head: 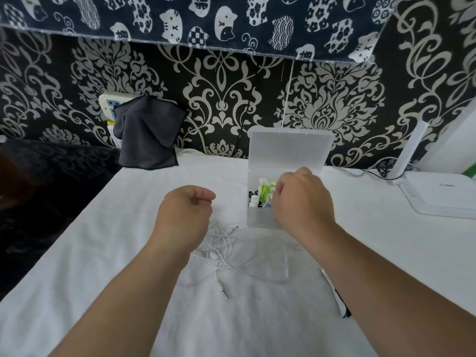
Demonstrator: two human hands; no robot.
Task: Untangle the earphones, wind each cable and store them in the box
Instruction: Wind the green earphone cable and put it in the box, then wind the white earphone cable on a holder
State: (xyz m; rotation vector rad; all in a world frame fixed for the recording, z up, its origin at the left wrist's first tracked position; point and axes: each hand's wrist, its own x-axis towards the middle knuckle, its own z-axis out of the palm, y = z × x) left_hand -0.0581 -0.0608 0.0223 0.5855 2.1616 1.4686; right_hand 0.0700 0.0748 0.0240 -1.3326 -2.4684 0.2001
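white tangled earphone cables (219, 247) lie on the cloth-covered counter (116, 240) beneath the curled, empty left grip (184, 215); the right grip (301, 199) pinches a green wound earphone bundle (264, 191) in the translucent plastic box (257, 220), and the bundle may uncoil on release.

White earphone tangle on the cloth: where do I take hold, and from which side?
Pinch the near jack plug of the white earphones from above, on the near side: it lies free, outside the loops, so its cable should draw out. The left hand is closest; the right hand holds green earphones in the box.
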